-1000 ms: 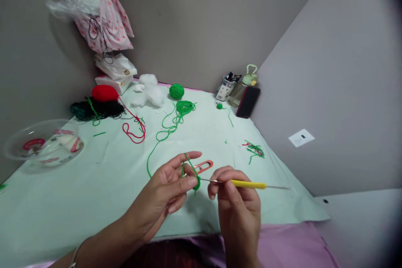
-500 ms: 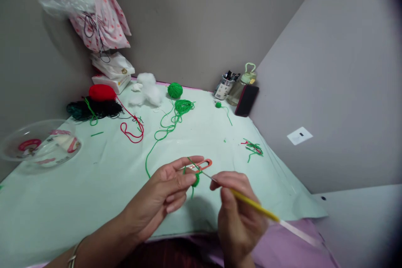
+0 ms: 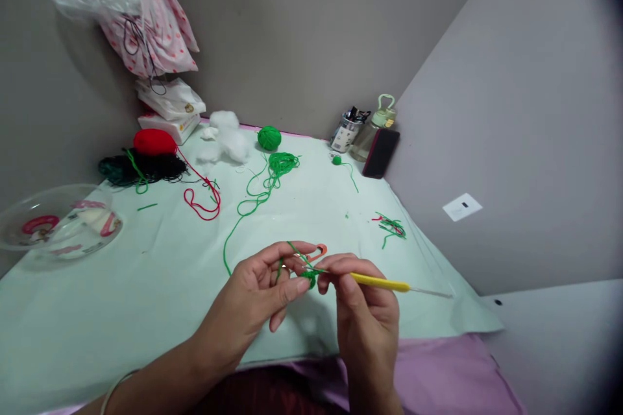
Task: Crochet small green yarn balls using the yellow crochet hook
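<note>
Between the thumb and fingers of my left hand [image 3: 265, 288] a small green crochet piece [image 3: 309, 277] is pinched. Green yarn [image 3: 296, 250] runs over the raised index finger of that hand. An orange stitch marker [image 3: 318, 251] shows just behind the fingertips, partly covered by them. My right hand [image 3: 365, 308] grips a crochet hook [image 3: 382, 282] with a yellow handle, its metal back end pointing right. The hook's front tip lies at the green piece, mostly hidden by fingers. My fingertips on both sides almost meet there.
A green yarn ball [image 3: 269, 138] and loose green yarn [image 3: 282, 165] lie ahead. White stuffing [image 3: 231, 139], red yarn [image 3: 154, 142] and a clear plastic bowl [image 3: 109, 233] are to the left. A phone [image 3: 381, 154] leans on a bottle [image 3: 363, 142] beside a pen cup [image 3: 344, 135]; yarn scraps [image 3: 390, 227] lie right.
My right hand has moved in toward the left, and the hook has swung from a steep slant to nearly level. The left hand still pinches the green piece.
</note>
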{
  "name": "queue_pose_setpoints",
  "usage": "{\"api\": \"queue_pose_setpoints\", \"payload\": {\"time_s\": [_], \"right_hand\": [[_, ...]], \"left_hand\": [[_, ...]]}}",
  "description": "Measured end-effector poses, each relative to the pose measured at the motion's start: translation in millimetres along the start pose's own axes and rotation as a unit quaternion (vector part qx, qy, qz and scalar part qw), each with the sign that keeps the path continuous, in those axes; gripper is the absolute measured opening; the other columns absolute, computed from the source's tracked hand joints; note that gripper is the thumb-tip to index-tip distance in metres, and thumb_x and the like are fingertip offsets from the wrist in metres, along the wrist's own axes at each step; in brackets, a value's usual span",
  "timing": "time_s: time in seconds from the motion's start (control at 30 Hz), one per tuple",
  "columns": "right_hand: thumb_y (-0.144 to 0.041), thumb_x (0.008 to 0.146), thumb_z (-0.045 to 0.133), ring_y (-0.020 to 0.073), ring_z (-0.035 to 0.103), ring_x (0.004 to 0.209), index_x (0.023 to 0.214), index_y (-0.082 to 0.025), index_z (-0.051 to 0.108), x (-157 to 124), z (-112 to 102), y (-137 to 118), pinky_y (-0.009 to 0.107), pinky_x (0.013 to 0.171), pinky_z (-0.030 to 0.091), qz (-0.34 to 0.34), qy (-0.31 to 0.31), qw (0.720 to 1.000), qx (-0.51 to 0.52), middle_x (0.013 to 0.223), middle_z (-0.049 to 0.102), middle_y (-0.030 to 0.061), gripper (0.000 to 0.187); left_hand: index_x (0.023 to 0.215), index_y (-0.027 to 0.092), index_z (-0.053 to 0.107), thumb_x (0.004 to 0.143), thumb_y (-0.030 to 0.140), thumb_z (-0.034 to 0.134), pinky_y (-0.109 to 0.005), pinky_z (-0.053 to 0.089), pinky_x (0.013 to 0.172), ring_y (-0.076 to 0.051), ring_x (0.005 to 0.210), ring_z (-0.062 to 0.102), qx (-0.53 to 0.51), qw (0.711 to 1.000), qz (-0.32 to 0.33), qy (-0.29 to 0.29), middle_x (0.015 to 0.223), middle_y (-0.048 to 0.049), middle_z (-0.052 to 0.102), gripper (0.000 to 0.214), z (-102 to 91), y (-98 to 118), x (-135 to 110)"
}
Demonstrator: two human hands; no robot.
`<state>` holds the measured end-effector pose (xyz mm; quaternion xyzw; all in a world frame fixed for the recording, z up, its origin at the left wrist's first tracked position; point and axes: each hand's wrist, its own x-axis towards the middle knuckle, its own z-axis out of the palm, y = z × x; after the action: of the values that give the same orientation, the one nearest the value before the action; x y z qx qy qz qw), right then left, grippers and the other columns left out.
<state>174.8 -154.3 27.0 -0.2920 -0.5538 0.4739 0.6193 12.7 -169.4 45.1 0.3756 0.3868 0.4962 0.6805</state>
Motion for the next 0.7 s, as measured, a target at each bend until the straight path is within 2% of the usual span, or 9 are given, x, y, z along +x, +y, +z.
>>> {"api": "queue_pose_setpoints", "payload": {"time_s": [0.17,0.33,0.47,0.6,0.7], "right_hand": [[-0.027,0.103,0.058,0.0132,0.063,0.073,0.098,-0.024,0.072,1.1,-0.4,-5.2,0.031,0.073,0.049,0.004,-0.004,1.0,0.025,0.091,0.072,0.0012,0.015],[-0.024,0.105,0.053,0.0139,0.065,0.08,0.102,-0.023,0.07,-1.5,0.0,-9.0,0.03,0.078,0.053,-0.016,-0.027,0.999,0.007,0.095,0.073,0.0019,0.017],[-0.017,0.105,0.047,0.0143,0.065,0.086,0.107,-0.023,0.068,-8.2,-2.5,-10.8,0.03,0.079,0.054,-0.056,-0.033,0.996,-0.063,0.102,0.073,0.0029,0.022],[-0.008,0.102,0.047,0.0166,0.066,0.099,0.114,-0.023,0.066,-13.4,-6.1,-13.0,0.032,0.083,0.055,-0.115,-0.064,0.977,-0.169,0.11,0.073,0.005,0.027],[-0.002,0.098,0.049,0.0171,0.066,0.101,0.116,-0.021,0.064,-12.5,-7.1,-15.5,0.032,0.083,0.057,-0.149,-0.102,0.955,-0.235,0.111,0.072,0.0069,0.03]], "left_hand": [[0.116,0.036,0.077,0.088,0.038,0.079,-0.012,0.032,0.042,0.001,0.05,0.041,0.013,1.0,0.003,0.012,0.094,0.0032,0.058,0.028,-0.4,1.1,-1.9],[0.114,0.035,0.078,0.088,0.037,0.078,-0.013,0.031,0.041,0.001,0.048,0.041,0.017,1.0,0.012,0.011,0.091,0.004,0.057,0.025,-1.5,3.5,-3.8],[0.113,0.034,0.078,0.088,0.033,0.077,-0.013,0.03,0.041,0.002,0.046,0.041,0.023,0.999,0.023,0.018,0.09,0.0046,0.06,0.025,-0.4,4.8,-3.4],[0.111,0.03,0.078,0.086,0.025,0.076,-0.015,0.032,0.043,0.001,0.044,0.039,0.054,0.997,0.036,0.042,0.084,0.0049,0.061,0.026,3.1,5.5,-3.0],[0.106,0.029,0.08,0.083,0.014,0.074,-0.015,0.036,0.048,-0.001,0.047,0.04,0.108,0.987,0.095,0.072,0.076,0.0058,0.06,0.028,4.8,4.7,-3.6]]}}
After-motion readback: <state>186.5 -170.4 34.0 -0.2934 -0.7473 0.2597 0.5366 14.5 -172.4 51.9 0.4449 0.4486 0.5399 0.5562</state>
